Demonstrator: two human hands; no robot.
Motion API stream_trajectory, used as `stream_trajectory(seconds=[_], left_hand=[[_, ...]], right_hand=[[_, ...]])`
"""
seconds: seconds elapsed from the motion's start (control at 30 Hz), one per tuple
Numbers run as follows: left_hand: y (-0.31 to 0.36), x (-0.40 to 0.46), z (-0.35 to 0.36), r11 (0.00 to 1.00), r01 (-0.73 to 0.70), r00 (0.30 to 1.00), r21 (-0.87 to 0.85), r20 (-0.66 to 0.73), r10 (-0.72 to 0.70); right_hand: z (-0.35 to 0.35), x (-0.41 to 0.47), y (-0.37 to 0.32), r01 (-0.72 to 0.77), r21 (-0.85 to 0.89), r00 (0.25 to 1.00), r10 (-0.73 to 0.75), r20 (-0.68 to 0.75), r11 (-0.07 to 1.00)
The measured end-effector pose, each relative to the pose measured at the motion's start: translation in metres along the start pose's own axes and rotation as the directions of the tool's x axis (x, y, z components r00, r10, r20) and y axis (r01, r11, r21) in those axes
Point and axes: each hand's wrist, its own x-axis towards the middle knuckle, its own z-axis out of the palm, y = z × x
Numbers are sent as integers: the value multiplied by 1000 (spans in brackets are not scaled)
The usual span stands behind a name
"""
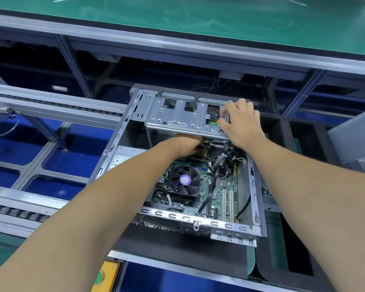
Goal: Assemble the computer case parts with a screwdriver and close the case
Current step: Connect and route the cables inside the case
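The computer case lies open on its side on a black mat, right in front of me, its frame tilted a little against the workbench line. My right hand is up on the far right corner of the metal drive cage, fingers curled down and pinching at something small by the cage's edge; what exactly they hold, I can't make out. My left hand reaches in under that cage, and the cage's front lip hides the fingers, so I can't tell whether they're open or closed on anything.

Below my forearms sits the motherboard, with the round cooler fan and its purple label near the middle. Black cables run across the board from under the cage down toward the white slots, crowding the space where my left hand works. The power supply shows at the left wall, half covered by my left arm.

A grey side panel stands off to the right, well apart from the case. To the left run the conveyor rails, and a green bench top stretches across the far side. A yellow box with a green button peeks in beside my left elbow.
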Motion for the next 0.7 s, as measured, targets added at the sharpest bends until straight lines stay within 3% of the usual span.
stream_trajectory(seconds=[0.07,0.23,0.47,0.6,0.7], left_hand=[[1,-1,0,997,39,999,-59,30,-38],[-1,3,5,999,32,998,-9,54,-31],[0,7,-1,963,-75,996,259,-23,84],[0,4,0,974,-56,997,220,-36,65],[1,1,-4,1000,-9,998,27,68,7]], right_hand=[[0,0,0,-3,2,1000,3,2,1000],[-1,0,-1,-4,1,1000,4,6,1000],[-1,0,0,-2,-3,1000,2,12,1000],[0,1,0,0,1,1000,0,0,1000],[1,0,1,3,7,1000,-3,-4,1000]])
